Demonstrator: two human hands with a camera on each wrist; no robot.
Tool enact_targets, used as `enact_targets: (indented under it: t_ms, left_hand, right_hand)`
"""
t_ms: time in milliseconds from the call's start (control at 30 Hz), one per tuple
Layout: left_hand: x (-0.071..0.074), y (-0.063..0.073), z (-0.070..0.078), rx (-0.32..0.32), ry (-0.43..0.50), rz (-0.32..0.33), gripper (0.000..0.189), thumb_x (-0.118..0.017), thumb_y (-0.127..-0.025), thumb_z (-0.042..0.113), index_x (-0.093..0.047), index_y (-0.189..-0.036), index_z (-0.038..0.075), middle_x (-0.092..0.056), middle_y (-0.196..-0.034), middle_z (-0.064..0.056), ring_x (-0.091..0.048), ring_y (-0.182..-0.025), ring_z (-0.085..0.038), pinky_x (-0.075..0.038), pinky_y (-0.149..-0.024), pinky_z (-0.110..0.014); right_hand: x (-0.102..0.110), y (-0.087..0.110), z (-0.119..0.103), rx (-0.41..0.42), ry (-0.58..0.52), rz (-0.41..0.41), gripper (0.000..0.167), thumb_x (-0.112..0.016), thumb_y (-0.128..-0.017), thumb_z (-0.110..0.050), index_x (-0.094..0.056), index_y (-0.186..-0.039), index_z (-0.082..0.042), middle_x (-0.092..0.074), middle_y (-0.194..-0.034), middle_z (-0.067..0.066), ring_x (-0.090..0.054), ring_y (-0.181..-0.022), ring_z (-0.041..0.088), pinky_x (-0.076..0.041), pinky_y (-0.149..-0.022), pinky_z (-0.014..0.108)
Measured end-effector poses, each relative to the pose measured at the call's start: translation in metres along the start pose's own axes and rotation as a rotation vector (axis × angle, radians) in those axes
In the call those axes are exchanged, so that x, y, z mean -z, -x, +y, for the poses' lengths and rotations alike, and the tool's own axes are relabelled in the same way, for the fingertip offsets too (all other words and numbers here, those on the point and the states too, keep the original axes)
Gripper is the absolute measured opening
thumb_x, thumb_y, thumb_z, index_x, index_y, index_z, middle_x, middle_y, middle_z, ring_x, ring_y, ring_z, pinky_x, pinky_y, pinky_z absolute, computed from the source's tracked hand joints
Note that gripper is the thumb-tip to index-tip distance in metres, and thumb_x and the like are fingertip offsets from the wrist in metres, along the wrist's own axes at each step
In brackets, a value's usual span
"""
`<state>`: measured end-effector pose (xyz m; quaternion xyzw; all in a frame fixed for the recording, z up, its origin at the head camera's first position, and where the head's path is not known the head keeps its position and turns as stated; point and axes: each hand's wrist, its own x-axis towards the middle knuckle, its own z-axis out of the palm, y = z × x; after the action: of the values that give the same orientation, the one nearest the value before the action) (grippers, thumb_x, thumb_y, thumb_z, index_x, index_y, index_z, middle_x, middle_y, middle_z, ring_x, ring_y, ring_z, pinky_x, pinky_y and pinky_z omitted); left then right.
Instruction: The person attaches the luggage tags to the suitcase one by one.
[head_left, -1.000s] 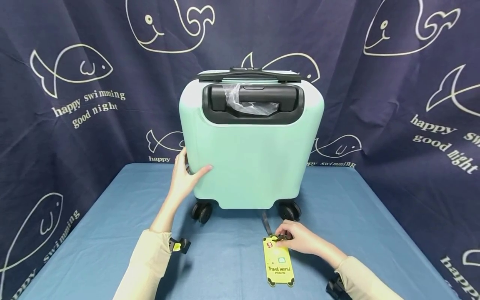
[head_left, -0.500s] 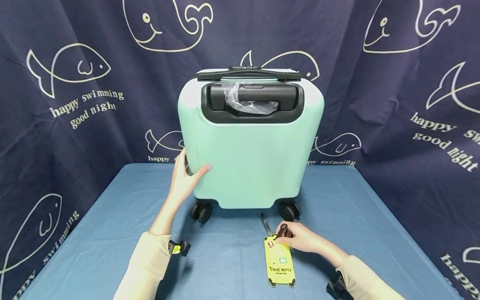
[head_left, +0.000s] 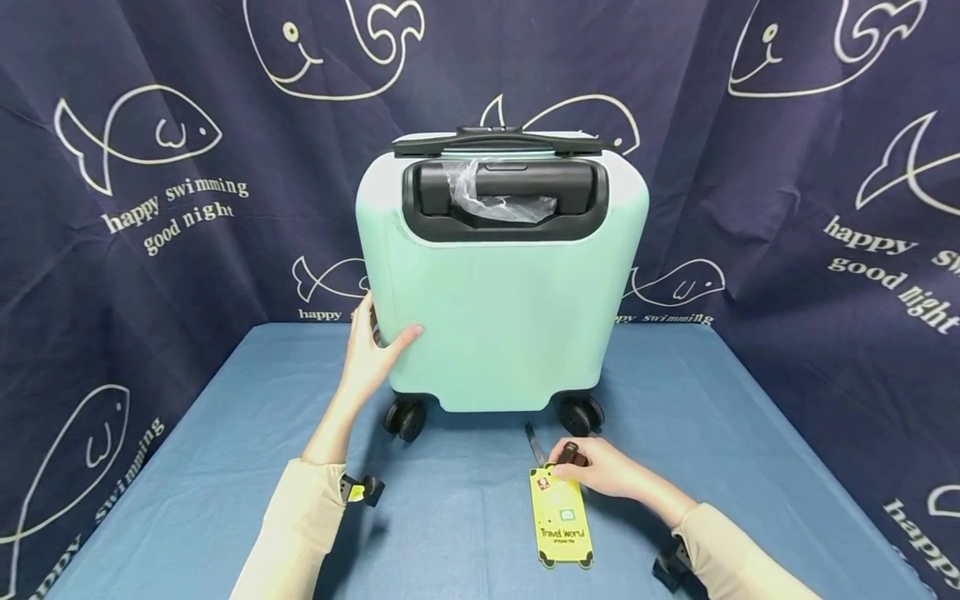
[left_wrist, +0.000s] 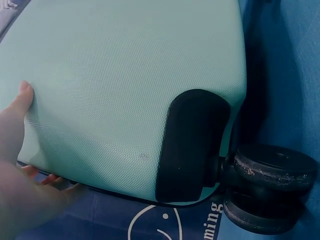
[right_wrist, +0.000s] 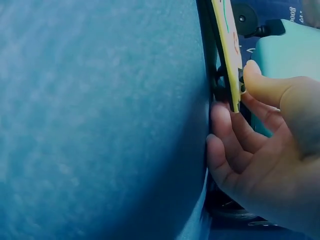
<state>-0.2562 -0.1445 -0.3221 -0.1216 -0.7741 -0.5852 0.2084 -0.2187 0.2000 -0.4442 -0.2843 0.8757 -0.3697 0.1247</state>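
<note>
A mint-green suitcase stands upright on its wheels in the head view. My left hand grips its left side, thumb on the broad face and fingers round the edge, as the left wrist view also shows. In front of the suitcase, a yellow luggage tag printed "Travel World" lies low over the cloth. My right hand pinches the tag's top end, where a dark buckle piece sticks up between thumb and fingers. The tag's black strap points away toward the suitcase. Part of the strap is hidden by my fingers.
Blue cloth covers the table. Behind and at both sides hangs a dark blue curtain with white whale and fish drawings. Clear plastic wrap hangs on the suitcase's recessed black handle. A black wheel stands close to my right hand.
The buckle piece in my right hand has turned from lying flat to sticking up. The strap's far end has drawn back from the suitcase. My left hand keeps its place.
</note>
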Motion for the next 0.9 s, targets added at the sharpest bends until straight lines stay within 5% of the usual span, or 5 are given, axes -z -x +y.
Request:
enact_targets:
  t_ms: [200, 467, 900]
  left_hand:
    - [-0.002, 0.004, 0.006, 0.006, -0.012, -0.014, 0.084, -0.068, -0.084, 0.013, -0.015, -0.150, 0.009, -0.024, -0.147, -0.019, -0.033, -0.133, -0.031, -0.031, -0.108, -0.049]
    - [-0.005, -0.005, -0.028, 0.027, -0.019, 0.002, 0.088, -0.070, -0.083, 0.021, -0.013, -0.150, 0.021, -0.021, -0.146, -0.013, -0.031, -0.134, -0.026, -0.030, -0.108, -0.047]
    - [-0.007, -0.003, -0.033, -0.010, -0.002, 0.030, 0.085, -0.069, -0.084, 0.033, -0.015, -0.149, 0.032, -0.025, -0.143, -0.009, -0.031, -0.132, -0.019, -0.028, -0.109, -0.045]
  right_hand:
    - [0.001, 0.002, -0.002, 0.018, -0.047, 0.001, 0.016, -0.060, -0.092, -0.024, -0.062, -0.099, -0.010, -0.066, -0.089, 0.000, -0.057, -0.073, 0.002, -0.046, -0.063, 0.021]
    - [0.002, 0.003, -0.002, 0.008, -0.128, -0.022, 0.021, -0.057, -0.093, -0.019, -0.063, -0.105, -0.003, -0.068, -0.093, 0.006, -0.061, -0.079, 0.001, -0.048, -0.068, 0.021]
    - [0.011, 0.006, -0.014, -0.035, -0.192, -0.066, 0.029, -0.057, -0.094, -0.019, -0.063, -0.114, 0.001, -0.070, -0.097, 0.009, -0.062, -0.082, 0.005, -0.048, -0.071, 0.020]
